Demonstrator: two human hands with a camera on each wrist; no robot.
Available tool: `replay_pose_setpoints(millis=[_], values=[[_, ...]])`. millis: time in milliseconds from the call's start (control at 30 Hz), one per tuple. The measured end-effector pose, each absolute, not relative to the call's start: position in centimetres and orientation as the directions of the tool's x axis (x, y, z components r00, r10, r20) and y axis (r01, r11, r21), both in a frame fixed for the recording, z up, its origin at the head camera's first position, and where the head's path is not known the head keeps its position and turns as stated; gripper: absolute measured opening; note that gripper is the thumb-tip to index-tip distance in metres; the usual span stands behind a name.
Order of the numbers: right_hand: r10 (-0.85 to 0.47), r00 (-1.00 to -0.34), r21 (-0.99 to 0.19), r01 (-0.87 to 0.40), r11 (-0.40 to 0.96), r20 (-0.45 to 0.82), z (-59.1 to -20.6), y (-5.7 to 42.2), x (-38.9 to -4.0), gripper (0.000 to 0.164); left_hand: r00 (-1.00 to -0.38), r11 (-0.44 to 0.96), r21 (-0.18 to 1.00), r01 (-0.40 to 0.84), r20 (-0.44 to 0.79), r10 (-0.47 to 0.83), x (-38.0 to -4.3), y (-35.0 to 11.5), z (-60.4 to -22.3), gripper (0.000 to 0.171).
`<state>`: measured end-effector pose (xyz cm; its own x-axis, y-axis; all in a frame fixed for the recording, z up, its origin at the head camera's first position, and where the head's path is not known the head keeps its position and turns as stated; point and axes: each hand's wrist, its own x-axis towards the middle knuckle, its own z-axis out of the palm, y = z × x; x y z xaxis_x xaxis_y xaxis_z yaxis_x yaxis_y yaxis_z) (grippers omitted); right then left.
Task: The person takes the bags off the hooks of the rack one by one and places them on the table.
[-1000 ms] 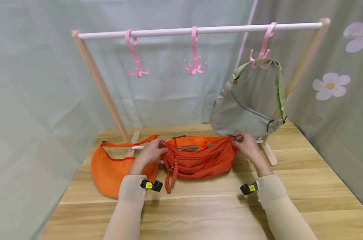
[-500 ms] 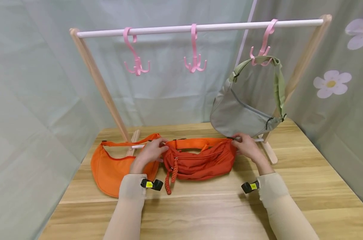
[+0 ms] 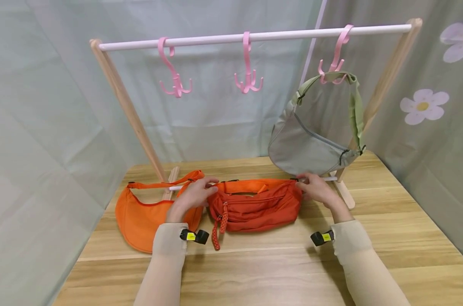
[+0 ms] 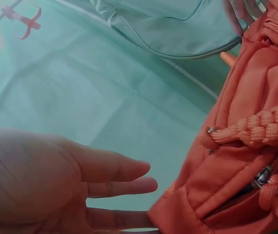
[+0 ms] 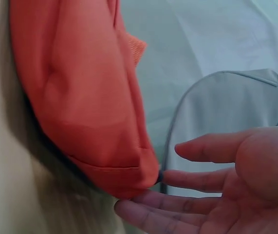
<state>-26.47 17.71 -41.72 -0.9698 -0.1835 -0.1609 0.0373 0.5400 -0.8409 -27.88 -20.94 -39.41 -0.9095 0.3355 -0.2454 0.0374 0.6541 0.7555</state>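
Note:
A red waist bag (image 3: 260,210) with two braided zip pulls (image 3: 224,216) sits at the middle of the table, its orange strap (image 3: 243,186) folded along the top. My left hand (image 3: 195,196) is at the bag's left end. In the left wrist view its fingers (image 4: 124,218) are straight and meet the bag's corner, with the thumb apart. At the other end is my right hand (image 3: 318,191). The right wrist view has its extended fingers (image 5: 177,202) touching the bag's tip and the thumb held away from the cloth.
An orange shoulder bag (image 3: 139,221) lies at the left, partly behind my left wrist. A grey-green bag (image 3: 308,148) hangs from the right pink hook (image 3: 337,55). Two more pink hooks, one in the middle (image 3: 248,63), hang from the rack's white rail (image 3: 289,35).
The orange strap has sunk lower and flatter behind the red waist bag. The left thumb and fingers have spread slightly; my right hand has shifted a little outward.

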Motion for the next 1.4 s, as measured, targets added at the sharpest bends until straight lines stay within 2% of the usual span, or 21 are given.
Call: replay_pose_setpoints(millis=[267, 567, 733, 933, 1200, 1400], values=[[-0.248, -0.966, -0.849, -0.068, 0.525, -0.076, -40.0, 18.4, -25.8, 0.041, -0.916, 0.641, 0.762, 0.088, -0.192, 0.353, -27.3, -21.6, -38.0, 0.046], [-0.236, -0.972, -0.861, -0.119, 0.494, -0.001, -37.8, 18.9, -24.8, 0.038, -0.904, 0.614, 0.753, 0.237, -0.060, 0.422, -27.1, -21.6, -37.5, 0.043], [-0.198, -0.979, -0.856, -0.146, 0.496, 0.052, -36.2, 19.3, -24.1, 0.036, -0.888, 0.491, 0.815, 0.308, 0.061, 0.455, -27.1, -21.1, -37.3, 0.038], [-0.142, -0.968, -0.853, -0.251, 0.457, 0.209, -34.8, 20.0, -23.3, 0.031, -0.882, 0.305, 0.877, 0.371, 0.230, 0.412, -27.0, -20.5, -36.8, 0.030], [-0.106, -0.925, -0.874, -0.380, 0.303, 0.366, -34.6, 20.6, -23.1, 0.020, -0.895, 0.144, 0.911, 0.387, 0.334, 0.296, -26.4, -20.6, -36.2, 0.026], [-0.089, -0.921, -0.885, -0.389, 0.257, 0.379, -34.3, 20.8, -23.1, 0.018, -0.893, 0.144, 0.904, 0.403, 0.354, 0.277, -26.2, -20.8, -35.2, 0.026]])
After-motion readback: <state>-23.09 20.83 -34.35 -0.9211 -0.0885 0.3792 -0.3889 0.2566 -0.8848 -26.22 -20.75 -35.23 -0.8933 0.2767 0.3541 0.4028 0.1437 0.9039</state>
